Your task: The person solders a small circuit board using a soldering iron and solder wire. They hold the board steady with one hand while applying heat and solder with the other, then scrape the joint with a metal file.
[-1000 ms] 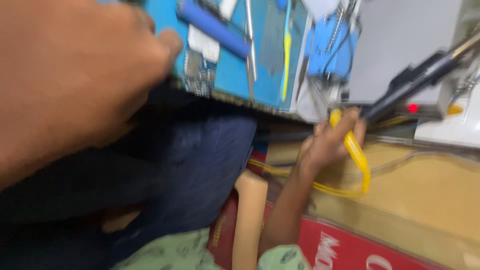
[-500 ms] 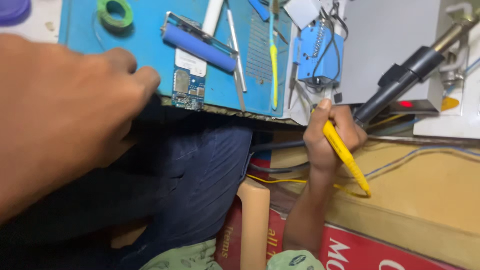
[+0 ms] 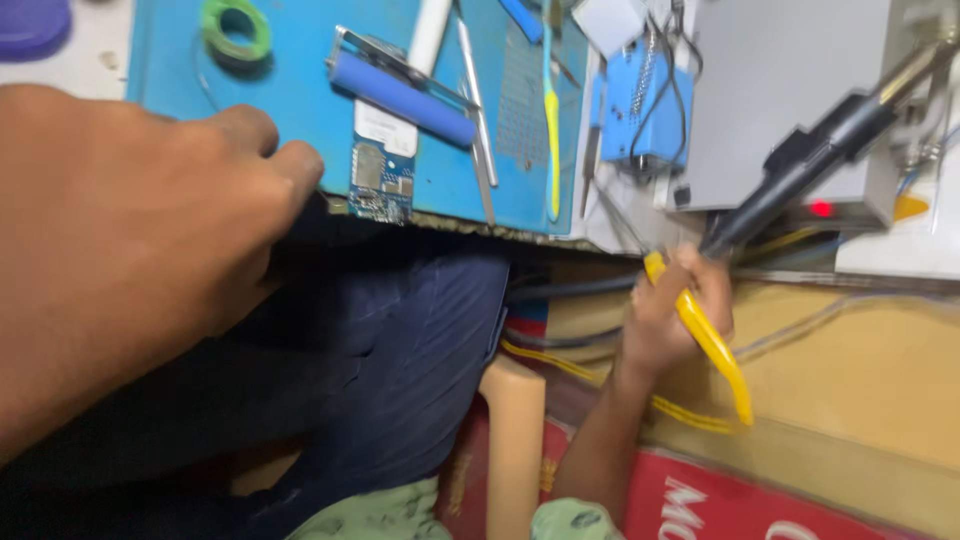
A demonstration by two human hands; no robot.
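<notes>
My left hand (image 3: 130,250) fills the left of the view, close to the camera. Its fingers are curled, with the knuckles at the near edge of a blue work mat (image 3: 290,90); nothing shows inside it. A small blue circuit board (image 3: 380,185) lies on the mat just right of those fingers. Below the table edge, my right hand (image 3: 665,320) grips a yellow-handled tool (image 3: 715,350) that points down and to the right. A thin yellow cable (image 3: 690,412) trails beneath it.
The mat holds a blue cylinder (image 3: 405,95), metal tweezers (image 3: 475,110), a green tape roll (image 3: 237,25) and a yellow brush (image 3: 551,130). A black wand (image 3: 810,165) leans by a grey station (image 3: 770,90). A beige stool leg (image 3: 512,440) and red box (image 3: 720,500) are below.
The blur has cleared and the mat shows more fully. My right hand with the yellow tool has risen toward the table edge. My left hand stays curled at the mat's edge.
</notes>
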